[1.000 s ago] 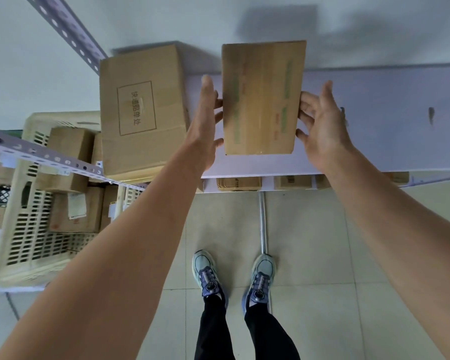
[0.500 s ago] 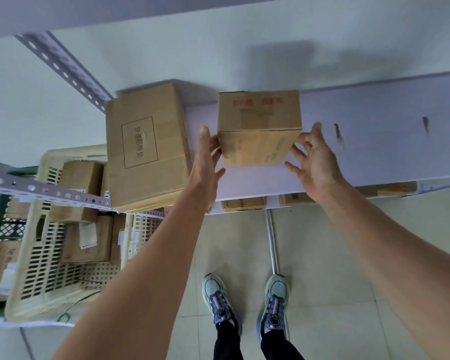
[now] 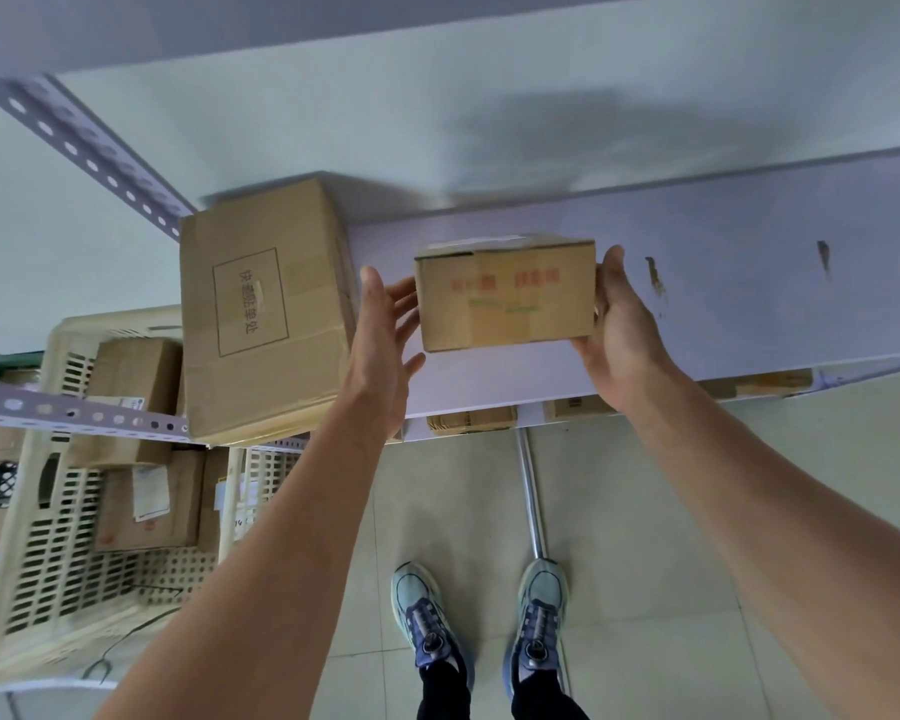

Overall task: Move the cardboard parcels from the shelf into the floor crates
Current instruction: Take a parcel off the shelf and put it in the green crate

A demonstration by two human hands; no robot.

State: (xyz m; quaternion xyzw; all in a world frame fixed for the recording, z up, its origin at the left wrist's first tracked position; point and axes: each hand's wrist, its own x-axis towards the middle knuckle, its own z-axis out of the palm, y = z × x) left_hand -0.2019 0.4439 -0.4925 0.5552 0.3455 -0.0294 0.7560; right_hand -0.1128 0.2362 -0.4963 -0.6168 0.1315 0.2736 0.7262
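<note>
Head view: the right grip [image 3: 625, 335] clasps the small cardboard parcel [image 3: 505, 298] by its right end, above the shelf [image 3: 749, 283]. The left grip [image 3: 385, 340] is spread, with straight fingers at the parcel's left end.

Matt brown cardboard parcel [image 3: 505, 298], smooth lilac painted shelf [image 3: 723, 262], cream perforated plastic crate [image 3: 48, 563], glossy floor tiles [image 3: 645, 511]

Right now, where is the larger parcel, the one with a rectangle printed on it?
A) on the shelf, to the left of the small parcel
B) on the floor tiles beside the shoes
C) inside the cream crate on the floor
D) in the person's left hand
A: the larger parcel lies on the shelf, left of the small parcel that the right hand holds.
</note>
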